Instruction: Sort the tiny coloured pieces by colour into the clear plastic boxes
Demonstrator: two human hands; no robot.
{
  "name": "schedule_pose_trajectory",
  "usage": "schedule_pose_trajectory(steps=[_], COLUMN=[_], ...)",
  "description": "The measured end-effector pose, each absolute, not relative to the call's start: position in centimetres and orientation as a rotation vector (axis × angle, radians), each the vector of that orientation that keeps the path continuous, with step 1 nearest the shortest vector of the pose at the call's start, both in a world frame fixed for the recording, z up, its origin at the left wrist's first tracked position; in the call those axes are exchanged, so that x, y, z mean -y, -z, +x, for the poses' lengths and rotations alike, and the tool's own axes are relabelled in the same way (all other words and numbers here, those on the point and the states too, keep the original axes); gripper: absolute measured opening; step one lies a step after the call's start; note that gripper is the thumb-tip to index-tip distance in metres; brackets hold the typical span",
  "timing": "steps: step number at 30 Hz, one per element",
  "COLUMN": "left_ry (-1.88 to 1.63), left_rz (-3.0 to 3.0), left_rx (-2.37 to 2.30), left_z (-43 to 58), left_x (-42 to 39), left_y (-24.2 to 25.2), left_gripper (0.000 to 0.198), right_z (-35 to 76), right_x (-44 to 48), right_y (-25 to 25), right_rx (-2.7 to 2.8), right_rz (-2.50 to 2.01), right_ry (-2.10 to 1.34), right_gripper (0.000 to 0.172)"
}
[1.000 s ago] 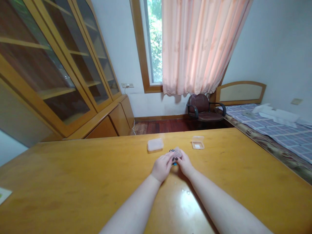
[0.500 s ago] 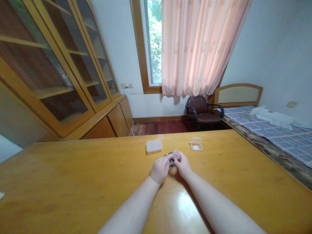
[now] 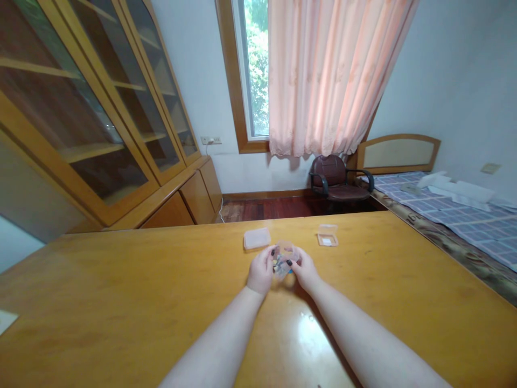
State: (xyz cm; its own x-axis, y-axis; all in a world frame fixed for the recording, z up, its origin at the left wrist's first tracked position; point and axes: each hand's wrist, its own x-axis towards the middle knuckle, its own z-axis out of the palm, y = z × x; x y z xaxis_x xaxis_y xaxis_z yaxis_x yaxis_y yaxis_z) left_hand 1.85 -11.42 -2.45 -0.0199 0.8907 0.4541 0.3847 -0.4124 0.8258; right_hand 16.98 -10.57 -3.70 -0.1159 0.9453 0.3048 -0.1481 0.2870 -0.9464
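Observation:
Over the middle of the table, my left hand (image 3: 262, 269) and my right hand (image 3: 305, 269) hold a small see-through plastic packet (image 3: 285, 263) between them. Small dark, yellow and blue pieces show in or behind the clear plastic; their kind is too small to make out. The left fingers are closed on its left edge, thumb on top. On the right side, my other thumb presses onto its face. Just beyond the left hand lies a closed clear plastic box (image 3: 257, 238). Farther right, a smaller clear box (image 3: 327, 240) stands with its lid up and something white inside.
The wooden table (image 3: 121, 302) spreads wide around my arms. A white flat item (image 3: 7, 320) lies at its left edge. Beyond the table are a glass-door cabinet (image 3: 133, 196), a brown armchair (image 3: 333, 178) and a bed (image 3: 452, 215) on the right.
My hands have spread slightly apart, and the packet between them now shows more of its face. The view has shifted a little; both boxes stay in place on the table.

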Motion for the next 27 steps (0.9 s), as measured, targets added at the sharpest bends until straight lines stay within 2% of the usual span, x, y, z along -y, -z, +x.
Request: schedule_pose_trajectory(steps=[5, 10, 18, 22, 25, 27], left_ry=[-1.529, -1.533, -1.503, -1.423, -1.446, -1.483], left_rz=[1.182, 0.977, 0.913, 0.877, 0.823, 0.796], left_rx=[-1.298, -1.359, -1.264, -1.218, -1.227, -1.243], left_z=[1.0, -0.1, -0.1, -0.1, -0.4, -0.7], left_x=[9.9, 8.6, 8.5, 8.5, 8.5, 8.5], left_y=[3.2, 3.7, 4.0, 4.2, 3.9, 3.7], left_gripper=[0.038, 0.040, 0.048, 0.049, 0.049, 0.051], right_z=[17.1, 17.5, 18.2, 17.9, 18.3, 18.9], right_x=[10.9, 11.1, 11.0, 10.3, 9.7, 9.5], right_y=[3.3, 2.5, 2.0, 2.8, 3.0, 2.8], right_rx=[1.228, 1.120, 1.094, 1.158, 1.289, 1.498], right_rz=[-0.666, -0.524, -0.417, -0.566, -0.763, -0.849], right_ry=[-1.557, -1.930, -2.061, -1.862, -1.345, -0.977], right_gripper=[0.065, 0.075, 0.070, 0.073, 0.073, 0.065])
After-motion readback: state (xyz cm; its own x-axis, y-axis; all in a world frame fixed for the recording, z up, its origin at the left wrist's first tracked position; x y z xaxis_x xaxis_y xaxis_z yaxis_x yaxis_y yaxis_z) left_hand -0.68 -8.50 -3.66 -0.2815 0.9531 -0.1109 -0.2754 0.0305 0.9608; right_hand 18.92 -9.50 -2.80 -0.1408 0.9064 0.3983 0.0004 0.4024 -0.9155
